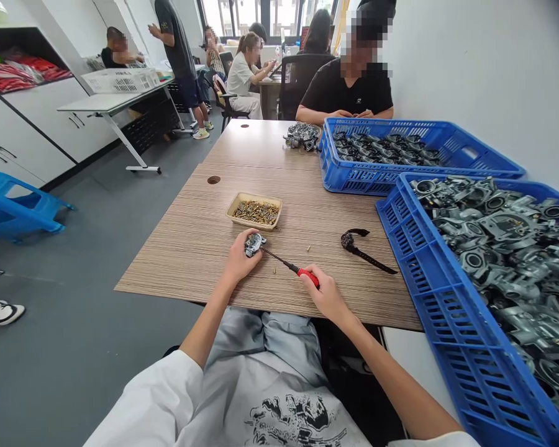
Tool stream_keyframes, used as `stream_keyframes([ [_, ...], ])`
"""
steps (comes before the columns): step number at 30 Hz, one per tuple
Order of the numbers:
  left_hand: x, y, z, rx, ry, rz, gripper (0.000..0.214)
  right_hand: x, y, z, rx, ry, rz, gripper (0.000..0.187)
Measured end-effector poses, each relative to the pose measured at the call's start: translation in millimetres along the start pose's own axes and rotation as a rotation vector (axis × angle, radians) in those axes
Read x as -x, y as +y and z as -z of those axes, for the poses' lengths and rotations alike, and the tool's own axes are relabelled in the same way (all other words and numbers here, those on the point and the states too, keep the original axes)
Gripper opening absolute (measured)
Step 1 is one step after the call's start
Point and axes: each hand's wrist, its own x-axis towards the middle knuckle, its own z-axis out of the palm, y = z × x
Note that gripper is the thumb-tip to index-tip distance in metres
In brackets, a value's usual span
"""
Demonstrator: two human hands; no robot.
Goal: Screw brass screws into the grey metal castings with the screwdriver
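Observation:
My left hand [241, 256] is closed around a small grey metal carburetor body [254, 244], held just above the table. In my right hand [325, 290] is a screwdriver [307, 277] with a red and black handle. Its thin shaft points left, and the tip meets the side of the carburetor body; the exact contact spot is too small to make out. Beyond my left hand stands a cream tray [230, 215] filled with small brass-coloured parts. One loose brass piece [274, 270] lies between my hands, and another small piece [308, 248] rests farther right.
A black wristwatch [349, 241] lies to the right. Blue crates [412, 254] of metal carburetor bodies line the right side, with a second crate [331, 177] behind. More bodies [302, 136] sit at the far end, where a person in black [354, 90] is seated.

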Motion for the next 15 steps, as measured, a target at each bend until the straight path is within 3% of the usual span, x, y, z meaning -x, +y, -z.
stream_keyframes([
  [15,-0.2,-0.5,-1.5,0.038,-0.006,0.014,0.054,0.7,4.8,1.3,0.008,-0.031,0.003,0.032],
])
